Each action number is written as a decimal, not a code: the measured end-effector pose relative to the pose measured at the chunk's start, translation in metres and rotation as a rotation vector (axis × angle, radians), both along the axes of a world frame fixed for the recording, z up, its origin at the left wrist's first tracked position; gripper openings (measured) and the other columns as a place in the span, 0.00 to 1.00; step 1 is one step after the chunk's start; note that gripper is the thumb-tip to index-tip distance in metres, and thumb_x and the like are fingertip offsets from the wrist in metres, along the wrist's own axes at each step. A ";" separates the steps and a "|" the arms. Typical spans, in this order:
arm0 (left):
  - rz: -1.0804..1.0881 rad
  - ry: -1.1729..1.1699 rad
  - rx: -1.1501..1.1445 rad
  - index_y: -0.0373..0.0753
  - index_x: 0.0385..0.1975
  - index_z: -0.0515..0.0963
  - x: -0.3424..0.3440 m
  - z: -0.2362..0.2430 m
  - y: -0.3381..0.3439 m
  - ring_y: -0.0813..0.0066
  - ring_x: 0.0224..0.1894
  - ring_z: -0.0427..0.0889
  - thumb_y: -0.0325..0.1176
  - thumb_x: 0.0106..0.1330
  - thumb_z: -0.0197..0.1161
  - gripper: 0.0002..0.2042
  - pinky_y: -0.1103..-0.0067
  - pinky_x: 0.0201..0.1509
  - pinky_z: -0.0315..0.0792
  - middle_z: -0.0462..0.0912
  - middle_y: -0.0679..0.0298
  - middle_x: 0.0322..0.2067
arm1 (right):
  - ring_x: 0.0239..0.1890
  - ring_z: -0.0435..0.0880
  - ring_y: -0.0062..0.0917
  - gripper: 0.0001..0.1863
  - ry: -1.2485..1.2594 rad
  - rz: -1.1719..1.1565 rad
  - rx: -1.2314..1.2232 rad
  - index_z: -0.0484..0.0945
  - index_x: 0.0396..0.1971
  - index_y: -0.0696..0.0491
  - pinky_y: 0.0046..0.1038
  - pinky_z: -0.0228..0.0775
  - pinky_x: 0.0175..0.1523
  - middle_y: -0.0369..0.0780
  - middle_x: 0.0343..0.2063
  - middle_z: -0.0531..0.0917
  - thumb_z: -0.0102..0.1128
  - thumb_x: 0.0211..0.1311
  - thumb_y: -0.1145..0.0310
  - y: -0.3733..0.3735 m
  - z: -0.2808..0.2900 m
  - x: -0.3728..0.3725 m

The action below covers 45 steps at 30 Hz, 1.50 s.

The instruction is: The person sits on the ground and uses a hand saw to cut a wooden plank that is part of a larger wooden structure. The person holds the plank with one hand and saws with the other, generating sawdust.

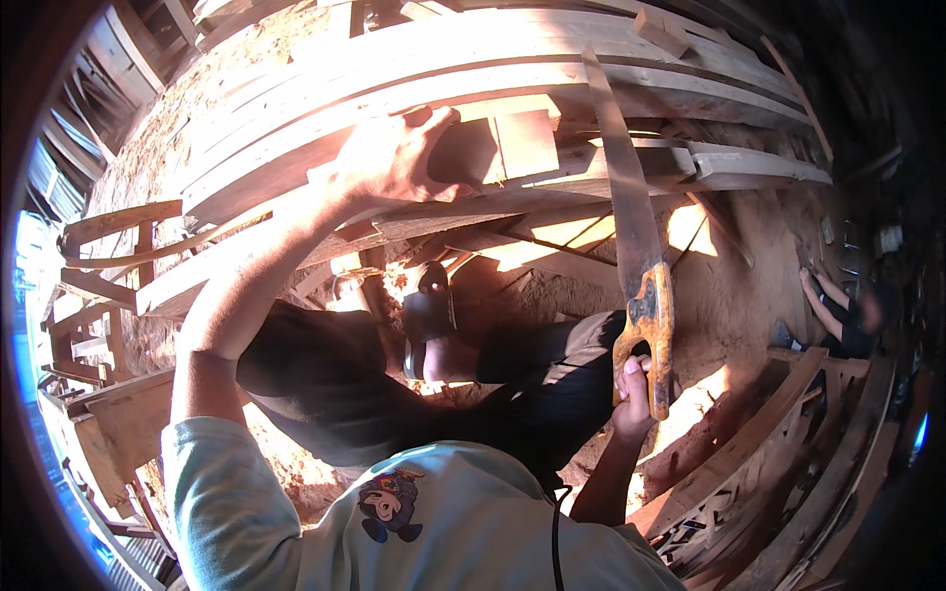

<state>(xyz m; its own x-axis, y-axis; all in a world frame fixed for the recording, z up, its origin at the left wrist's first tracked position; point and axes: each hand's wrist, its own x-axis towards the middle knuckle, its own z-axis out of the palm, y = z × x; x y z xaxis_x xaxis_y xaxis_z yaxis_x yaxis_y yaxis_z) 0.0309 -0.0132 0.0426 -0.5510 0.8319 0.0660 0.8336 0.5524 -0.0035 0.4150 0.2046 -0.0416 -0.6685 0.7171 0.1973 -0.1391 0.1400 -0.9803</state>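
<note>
My right hand (634, 392) is wrapped round the worn yellow handle (645, 325) of a handsaw. The long saw blade (628, 187) points away from me, its tip over the far beams. My left hand (389, 158) spans a short, wide wooden board (527, 145), thumb at the near edge and index finger at the far edge. Strong sunlight washes out the back of that hand, and its other fingers are hard to make out. A thin line crosses the board to the right of the hand. The saw blade is apart from the board, to its right.
Long beams (680, 94) run across in front of me, with a small wood block (661, 32) on top. My legs (335, 374) are bent below them. Stacked lumber (739, 453) lies at right, a wooden frame (108, 256) at left. Another person (852, 320) sits at far right.
</note>
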 end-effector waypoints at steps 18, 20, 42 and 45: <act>-0.033 -0.214 0.138 0.34 0.50 0.78 -0.001 -0.004 0.009 0.52 0.34 0.87 0.49 0.62 0.68 0.26 0.59 0.38 0.81 0.84 0.50 0.42 | 0.15 0.63 0.15 0.05 -0.029 -0.077 -0.058 0.74 0.33 0.57 0.19 0.55 0.21 0.37 0.20 0.72 0.61 0.60 0.79 -0.015 0.023 -0.003; -0.041 -0.069 0.227 0.33 0.51 0.77 -0.005 -0.026 0.007 0.52 0.31 0.88 0.47 0.64 0.67 0.24 0.61 0.36 0.82 0.84 0.50 0.43 | 0.14 0.64 0.15 0.05 -0.021 -0.078 -0.069 0.74 0.33 0.57 0.19 0.56 0.21 0.36 0.20 0.72 0.61 0.60 0.79 -0.015 0.023 -0.005; -0.218 0.139 -0.089 0.56 0.72 0.66 0.020 -0.014 0.001 0.54 0.71 0.68 0.41 0.68 0.59 0.29 0.58 0.69 0.71 0.71 0.49 0.66 | 0.17 0.63 0.15 0.07 0.021 -0.009 -0.072 0.71 0.35 0.56 0.20 0.54 0.22 0.36 0.23 0.73 0.56 0.63 0.84 -0.008 0.030 0.004; -0.273 0.246 -0.001 0.54 0.71 0.67 0.007 -0.025 0.003 0.52 0.67 0.72 0.50 0.68 0.60 0.31 0.57 0.65 0.74 0.74 0.48 0.63 | 0.18 0.61 0.16 0.07 0.070 0.085 -0.181 0.67 0.33 0.54 0.21 0.54 0.24 0.34 0.21 0.68 0.52 0.66 0.82 -0.022 0.033 0.004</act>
<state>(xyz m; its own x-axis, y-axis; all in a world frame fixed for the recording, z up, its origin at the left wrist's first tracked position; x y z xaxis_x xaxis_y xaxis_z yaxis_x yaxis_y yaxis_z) 0.0379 -0.0105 0.0178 -0.2765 0.9463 0.1678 0.9245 0.3096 -0.2223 0.4193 0.1821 -0.0091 -0.7173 0.6866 0.1188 -0.2117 -0.0522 -0.9759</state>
